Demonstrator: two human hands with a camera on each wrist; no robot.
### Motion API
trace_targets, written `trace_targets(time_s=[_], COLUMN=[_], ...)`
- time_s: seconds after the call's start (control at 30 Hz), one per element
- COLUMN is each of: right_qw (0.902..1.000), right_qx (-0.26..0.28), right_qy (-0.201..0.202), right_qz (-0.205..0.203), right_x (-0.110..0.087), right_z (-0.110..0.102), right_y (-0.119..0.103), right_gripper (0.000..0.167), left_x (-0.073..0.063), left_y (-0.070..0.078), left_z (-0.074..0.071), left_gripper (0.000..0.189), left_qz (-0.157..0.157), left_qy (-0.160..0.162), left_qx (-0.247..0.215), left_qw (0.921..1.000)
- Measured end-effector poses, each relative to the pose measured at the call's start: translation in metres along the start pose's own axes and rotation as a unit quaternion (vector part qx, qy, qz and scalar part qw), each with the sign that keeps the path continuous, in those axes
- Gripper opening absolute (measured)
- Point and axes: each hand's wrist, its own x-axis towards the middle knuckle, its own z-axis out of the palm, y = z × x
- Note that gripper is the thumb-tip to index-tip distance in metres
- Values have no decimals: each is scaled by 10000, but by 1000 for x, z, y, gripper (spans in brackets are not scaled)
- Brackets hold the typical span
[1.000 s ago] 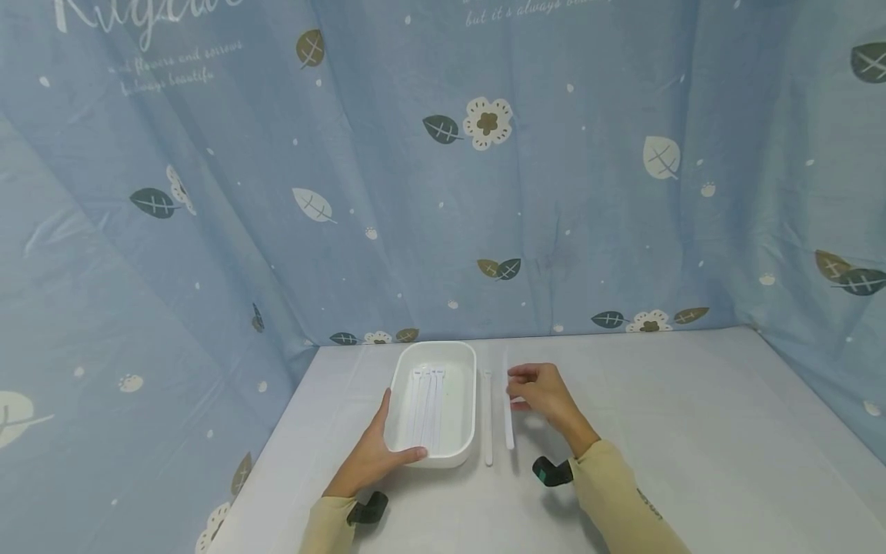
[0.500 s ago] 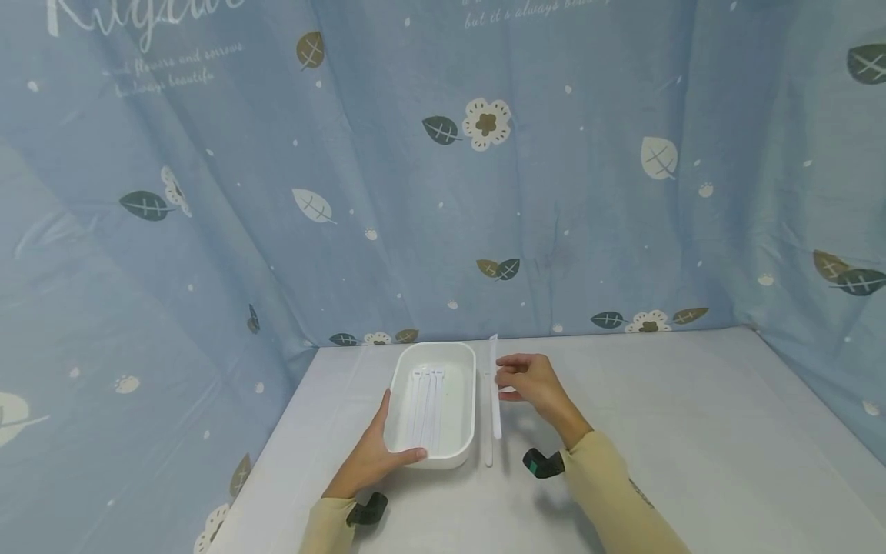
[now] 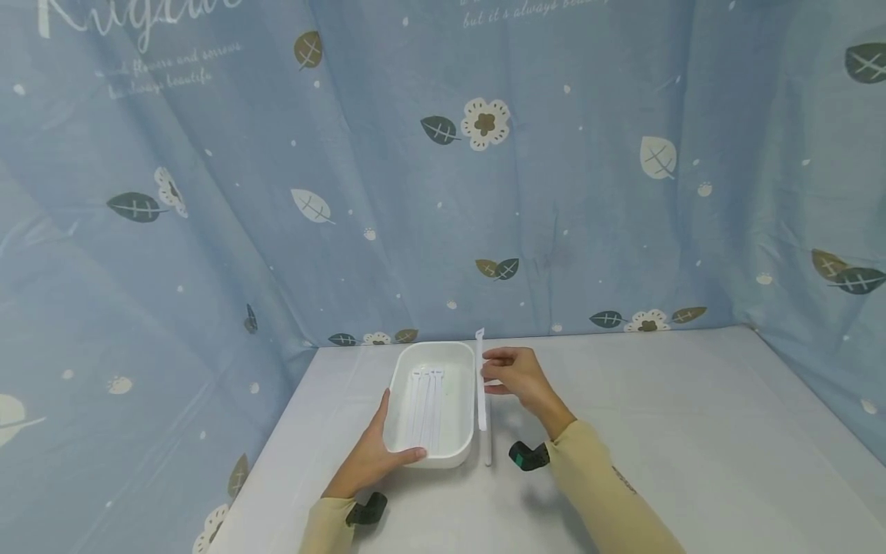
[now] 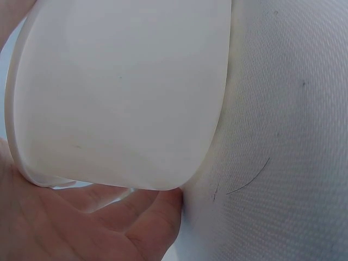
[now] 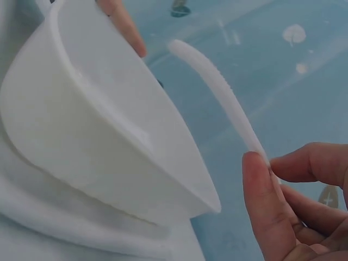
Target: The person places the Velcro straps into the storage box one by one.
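Note:
A white plastic tray (image 3: 448, 460) stands on the table with several slim white plastic strips (image 3: 425, 412) lying side by side in it. My left hand (image 3: 371, 460) holds its near left corner, thumb on the near rim and fingers along the left side. My right hand (image 3: 517, 375) pinches another long white strip (image 3: 481, 392) just beside the tray's right rim. In the right wrist view this strip (image 5: 225, 98) looks slightly curved, with a rounded end and a ridged edge. One more strip (image 3: 488, 450) lies on the table, mostly hidden behind the held one.
A white cloth covers the table (image 3: 664, 446). Behind it and at both sides hangs a blue curtain (image 3: 415, 254) printed with leaves and flowers. Black wrist devices (image 3: 529, 456) sit on both forearms.
My right hand has moved left and a little farther away, bringing the pinched strip over the strip on the table to the tray's right rim. My left hand and the tray have stayed put.

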Motion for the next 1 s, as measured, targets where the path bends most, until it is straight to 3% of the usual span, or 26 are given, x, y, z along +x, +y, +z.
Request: trace_targets(time_s=[1.0], right_qw=[9997], right_qx=[-90], right_qy=[-172], right_qz=[162], right_x=[7], right_z=[45], right_y=[2], right_gripper=[35], left_x=[1], left_y=[0], left_z=[1], left_gripper=[134], left_qz=[-21], left_qy=[-29], left_qx=[-138], left_qw=[9999])
